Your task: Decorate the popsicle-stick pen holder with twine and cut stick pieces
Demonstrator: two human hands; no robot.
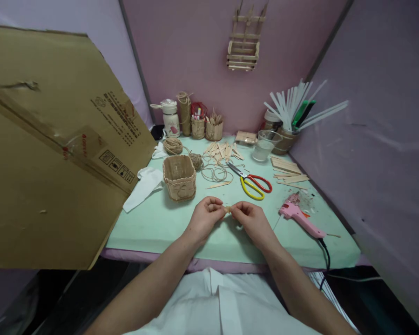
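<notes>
Near the table's front, my left hand [206,215] and my right hand [250,218] pinch a small tan piece of twine [227,210] from both sides; its exact shape is too small to make out. Left of my hands stands a square woven-look basket [179,179] with a braided rim. Scissors [253,181] with one red and one yellow handle lie beyond my right hand, blades partly spread. Loose twine [216,173] curls behind my hands, leading towards a small twine ball [196,161]. A pink glue gun [302,219] rests to the right.
A large cardboard sheet [56,153] blocks the left side. White gloves [145,186] lie beside it. Wooden sticks [286,167] are stacked at right. Behind stand a plastic cup [264,149], a pot of glue sticks [285,139] and a white bottle [170,118]. The glue gun's cord [326,260] hangs over the front edge.
</notes>
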